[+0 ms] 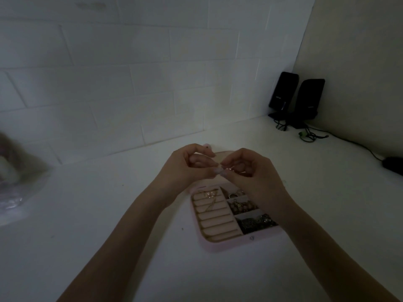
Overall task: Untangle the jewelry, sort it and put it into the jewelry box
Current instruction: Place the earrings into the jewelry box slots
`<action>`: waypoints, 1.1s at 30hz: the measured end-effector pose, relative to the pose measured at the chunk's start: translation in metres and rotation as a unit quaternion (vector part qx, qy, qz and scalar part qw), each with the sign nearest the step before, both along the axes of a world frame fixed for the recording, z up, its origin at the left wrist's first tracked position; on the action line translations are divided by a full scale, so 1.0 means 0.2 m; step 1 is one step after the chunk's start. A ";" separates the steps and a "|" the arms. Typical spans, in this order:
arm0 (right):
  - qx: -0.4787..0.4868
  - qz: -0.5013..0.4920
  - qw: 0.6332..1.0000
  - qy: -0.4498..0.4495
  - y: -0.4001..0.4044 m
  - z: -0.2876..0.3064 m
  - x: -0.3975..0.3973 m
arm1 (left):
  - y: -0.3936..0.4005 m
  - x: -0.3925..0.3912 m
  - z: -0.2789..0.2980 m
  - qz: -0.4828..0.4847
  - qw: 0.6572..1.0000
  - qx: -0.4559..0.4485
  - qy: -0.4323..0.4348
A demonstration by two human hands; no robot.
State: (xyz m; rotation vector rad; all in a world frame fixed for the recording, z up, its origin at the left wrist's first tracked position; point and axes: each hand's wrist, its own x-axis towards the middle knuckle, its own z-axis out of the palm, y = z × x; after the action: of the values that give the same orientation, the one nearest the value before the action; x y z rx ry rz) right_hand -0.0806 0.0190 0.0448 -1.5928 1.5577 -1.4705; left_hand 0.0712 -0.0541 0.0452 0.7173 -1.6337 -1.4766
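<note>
Hands, frame centre: our left hand (189,163) and right hand (250,171) pinch one small jewelry piece (229,169) together above the open box (229,244) on the desk (109,214).

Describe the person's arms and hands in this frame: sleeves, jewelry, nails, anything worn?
Both forearms are bare up to the frame's bottom edge; no sleeves, watch or bracelet in view. The left hand and the right hand wear no gloves. The fingernails look long with a pale polish, though the dim light makes the shade uncertain. Rings on the fingers cannot be made out.
</note>
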 end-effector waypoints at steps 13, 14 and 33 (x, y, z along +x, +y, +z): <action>0.034 0.029 0.993 0.107 0.01 0.00 -0.03 | -0.06 0.03 -0.04 0.029 0.952 -0.219 -0.209; 0.041 0.030 0.992 0.119 0.01 0.01 -0.03 | -0.06 0.04 -0.05 0.029 0.948 -0.230 -0.220; 0.082 0.067 0.974 0.199 0.02 0.00 -0.04 | -0.05 0.03 -0.06 -0.001 0.911 -0.308 -0.274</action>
State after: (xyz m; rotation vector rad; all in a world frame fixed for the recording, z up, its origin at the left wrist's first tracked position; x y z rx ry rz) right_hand -0.0880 0.0226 0.0450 -1.9332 1.6904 -0.9616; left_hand 0.0776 -0.0648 0.0337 0.7911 -2.3618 -0.6886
